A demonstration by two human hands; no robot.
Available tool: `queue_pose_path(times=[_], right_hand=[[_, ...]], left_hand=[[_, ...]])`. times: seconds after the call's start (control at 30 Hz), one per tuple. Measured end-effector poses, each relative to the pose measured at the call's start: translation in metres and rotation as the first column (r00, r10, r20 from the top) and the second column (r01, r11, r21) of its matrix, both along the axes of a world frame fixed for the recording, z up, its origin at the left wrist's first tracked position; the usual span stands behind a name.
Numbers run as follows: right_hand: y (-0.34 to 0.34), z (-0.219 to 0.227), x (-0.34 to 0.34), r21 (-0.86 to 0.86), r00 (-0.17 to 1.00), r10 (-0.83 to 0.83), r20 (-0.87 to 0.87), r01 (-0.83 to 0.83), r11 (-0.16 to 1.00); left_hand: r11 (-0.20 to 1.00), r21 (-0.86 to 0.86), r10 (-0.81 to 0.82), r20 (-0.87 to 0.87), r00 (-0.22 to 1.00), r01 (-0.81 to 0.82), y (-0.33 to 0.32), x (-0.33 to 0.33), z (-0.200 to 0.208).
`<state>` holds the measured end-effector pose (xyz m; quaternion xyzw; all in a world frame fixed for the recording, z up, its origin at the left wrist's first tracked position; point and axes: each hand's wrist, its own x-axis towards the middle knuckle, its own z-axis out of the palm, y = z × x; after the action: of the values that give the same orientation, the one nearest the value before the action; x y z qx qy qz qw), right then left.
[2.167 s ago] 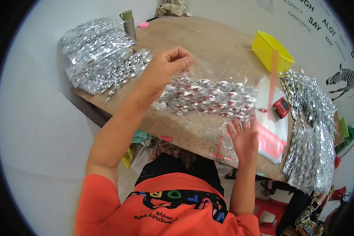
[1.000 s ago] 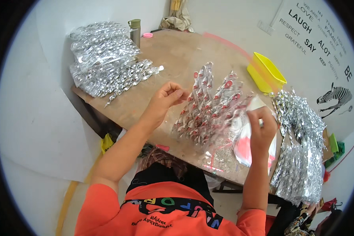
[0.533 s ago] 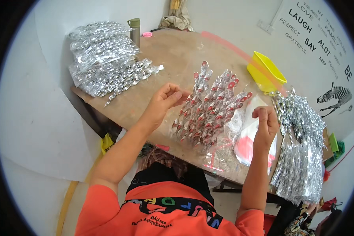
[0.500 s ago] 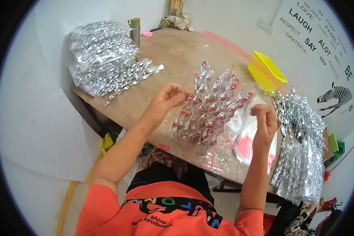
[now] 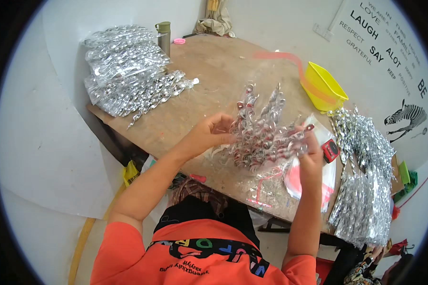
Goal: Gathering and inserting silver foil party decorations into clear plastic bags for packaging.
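Fingers of left hand (image 5: 213,135) and right hand (image 5: 310,156) are clamped on a foil spiral bundle (image 5: 264,135); bare counter (image 5: 214,71) is seen at 12 o'clock

This looks like a small home workshop for hand assembly of party decorations. A worn, stained brown wooden worktable (image 5: 209,76) stands against plain white walls, one bearing a decorative lettered wall sticker with a zebra picture (image 5: 410,115). Well beyond the fingers, at the table's far left, lie stacked clear bags of silver foil spirals (image 5: 123,66); to the right of the fingers more loose silver foil spirals (image 5: 366,180) are heaped. A yellow plastic tray (image 5: 324,85) sits beyond the right fingers, and a grey-green metal flask (image 5: 163,37) stands at the far edge.
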<state>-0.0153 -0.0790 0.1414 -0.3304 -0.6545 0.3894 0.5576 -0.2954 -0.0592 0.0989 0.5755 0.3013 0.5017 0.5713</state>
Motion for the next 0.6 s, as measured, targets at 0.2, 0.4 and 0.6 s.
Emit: queue_pose_path(times=[0.2,0.4,0.6], right_hand=[[-0.005,-0.017,-0.021,-0.150,0.991,0.007,0.136,0.014,0.989],[-0.025,0.032,-0.003,0.064,0.960,-0.276,0.043,0.273,0.960],[-0.047,0.141,-0.013,0.606,0.874,-0.461,0.152,0.286,0.742]], left_hand=[[0.968,0.248,0.069,-0.157,0.985,-0.029,0.001,0.013,-0.001],[0.999,-0.038,-0.005,-0.078,0.997,0.002,0.004,0.011,0.002],[1.000,0.028,0.016,-0.087,0.996,-0.013,-0.003,0.009,0.002]])
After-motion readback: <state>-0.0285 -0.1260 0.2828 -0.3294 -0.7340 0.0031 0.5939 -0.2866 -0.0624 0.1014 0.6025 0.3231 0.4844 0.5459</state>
